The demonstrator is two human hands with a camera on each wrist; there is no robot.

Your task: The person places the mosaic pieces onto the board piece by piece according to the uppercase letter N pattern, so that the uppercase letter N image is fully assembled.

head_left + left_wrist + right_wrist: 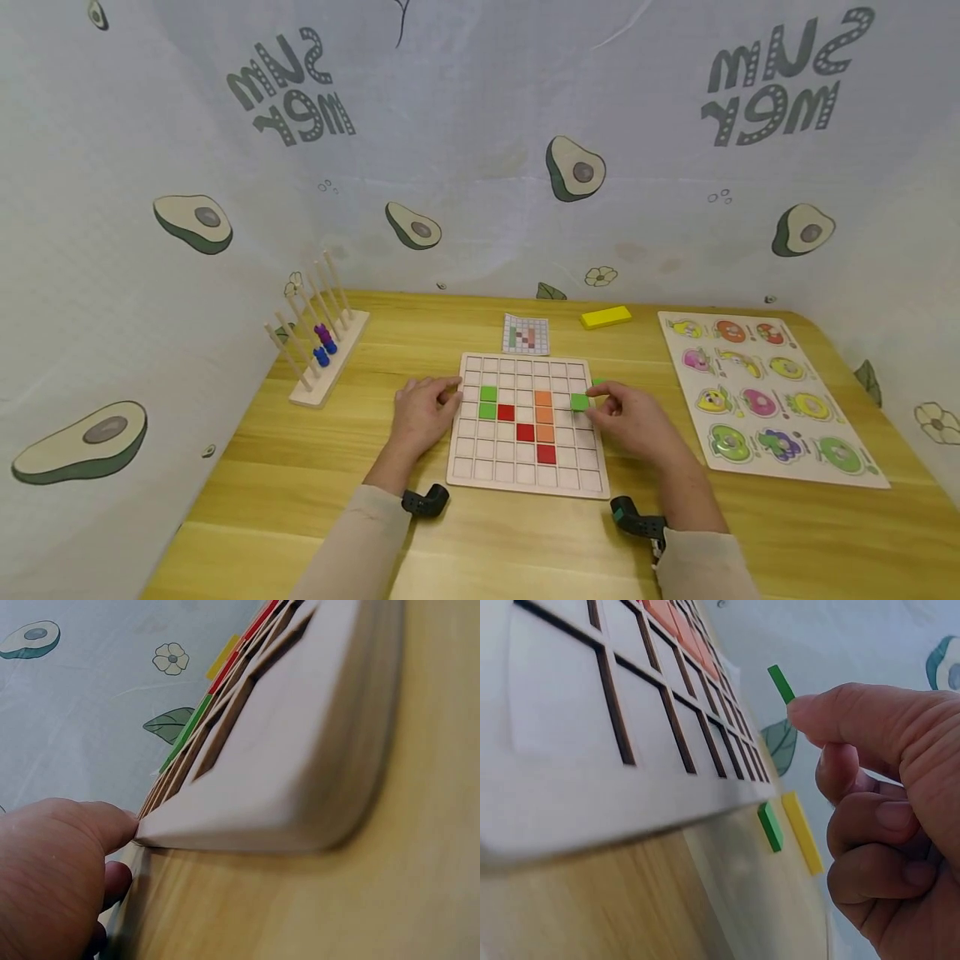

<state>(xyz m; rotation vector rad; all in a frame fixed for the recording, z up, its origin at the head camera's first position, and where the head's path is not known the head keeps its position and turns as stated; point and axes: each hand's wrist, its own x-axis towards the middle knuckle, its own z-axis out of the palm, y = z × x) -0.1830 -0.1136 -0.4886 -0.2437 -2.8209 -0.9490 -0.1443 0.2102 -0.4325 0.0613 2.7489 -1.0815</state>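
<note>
A square wooden grid board lies on the table, with green, red and orange square tiles in some of its cells. My right hand pinches a green tile between thumb and fingers at the board's right side. In the right wrist view that green tile is held up above the board. Another green piece lies on the table beside the board. At the left edge of the board my left hand rests, its thumb touching the rim and its fingers loosely bent.
Behind the board lie a small printed grid card and a yellow block. A peg stand with blue and purple pieces stands at left. On the right is a fruit puzzle board. A patterned curtain hangs behind the table.
</note>
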